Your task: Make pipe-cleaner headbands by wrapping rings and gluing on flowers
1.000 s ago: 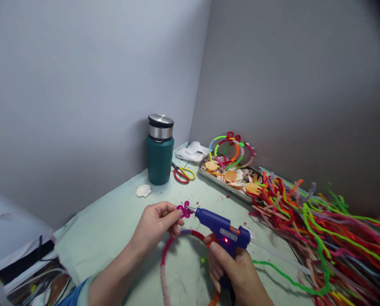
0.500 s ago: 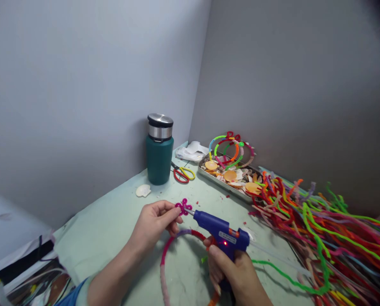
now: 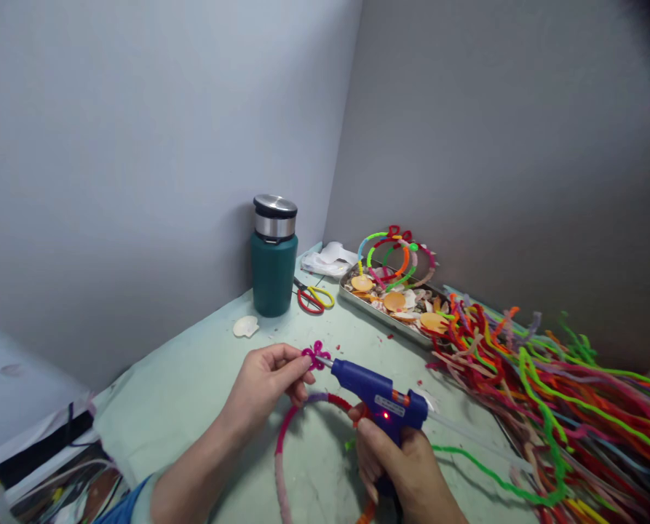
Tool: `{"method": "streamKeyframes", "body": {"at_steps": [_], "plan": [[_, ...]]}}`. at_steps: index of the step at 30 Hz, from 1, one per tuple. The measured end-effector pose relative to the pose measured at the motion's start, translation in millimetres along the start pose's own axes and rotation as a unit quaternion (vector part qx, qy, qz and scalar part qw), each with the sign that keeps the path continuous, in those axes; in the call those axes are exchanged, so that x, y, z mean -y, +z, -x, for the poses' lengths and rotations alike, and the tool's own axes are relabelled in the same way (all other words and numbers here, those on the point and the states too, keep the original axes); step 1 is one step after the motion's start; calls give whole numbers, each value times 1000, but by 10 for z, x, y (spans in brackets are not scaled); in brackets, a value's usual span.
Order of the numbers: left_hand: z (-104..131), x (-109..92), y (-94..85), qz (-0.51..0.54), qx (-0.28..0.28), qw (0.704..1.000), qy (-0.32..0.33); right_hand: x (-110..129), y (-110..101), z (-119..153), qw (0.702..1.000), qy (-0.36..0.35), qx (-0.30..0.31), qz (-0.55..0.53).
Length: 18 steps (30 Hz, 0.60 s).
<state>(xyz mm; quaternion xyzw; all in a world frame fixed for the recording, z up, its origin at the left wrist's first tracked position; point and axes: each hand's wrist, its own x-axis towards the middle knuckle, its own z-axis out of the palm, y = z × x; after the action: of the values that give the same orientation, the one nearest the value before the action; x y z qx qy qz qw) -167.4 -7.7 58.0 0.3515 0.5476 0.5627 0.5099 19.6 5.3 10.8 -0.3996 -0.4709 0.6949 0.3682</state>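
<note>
Between the thumb and fingers of my left hand [image 3: 267, 378] is a small magenta pipe-cleaner flower [image 3: 318, 356], held by one petal. My right hand [image 3: 395, 458] is wrapped round the handle of a blue glue gun [image 3: 365, 386], whose red light is lit. Its metal nozzle meets the middle of the flower. A clear glue stick sticks out of the gun's back. Beneath both hands lies a hoop [image 3: 279, 444] wrapped in pink, purple, red and orange pipe cleaner; my right hand and the gun hide part of it.
A green bottle [image 3: 274, 276] stands near the wall, beside red-and-yellow scissors [image 3: 311, 300] and a white shell [image 3: 245, 327]. Behind, a metal tray [image 3: 376, 315] holds shells and several colourful hoops [image 3: 372, 251]. Many loose pipe cleaners [image 3: 592, 422] spread over the right side.
Almost nothing differs. The glue gun's nozzle stays at the flower's middle, and both hands keep their hold; the whole view has shifted very slightly.
</note>
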Motion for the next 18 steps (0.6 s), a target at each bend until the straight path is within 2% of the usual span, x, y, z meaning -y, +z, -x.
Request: {"method": "streamKeyframes", "body": {"at_steps": [7,12,18], "plan": [[-7,19,-16,-2,4,1000,6,6,-3,-7,1000,-2,-11,-4],[-2,20,-24,-1,2,1000,6,41,-3,-6,1000,9,5,-17],[-11,43,-36,-1,-1,1000,5,44,-4,-6,1000,-11,-19,8]]}}
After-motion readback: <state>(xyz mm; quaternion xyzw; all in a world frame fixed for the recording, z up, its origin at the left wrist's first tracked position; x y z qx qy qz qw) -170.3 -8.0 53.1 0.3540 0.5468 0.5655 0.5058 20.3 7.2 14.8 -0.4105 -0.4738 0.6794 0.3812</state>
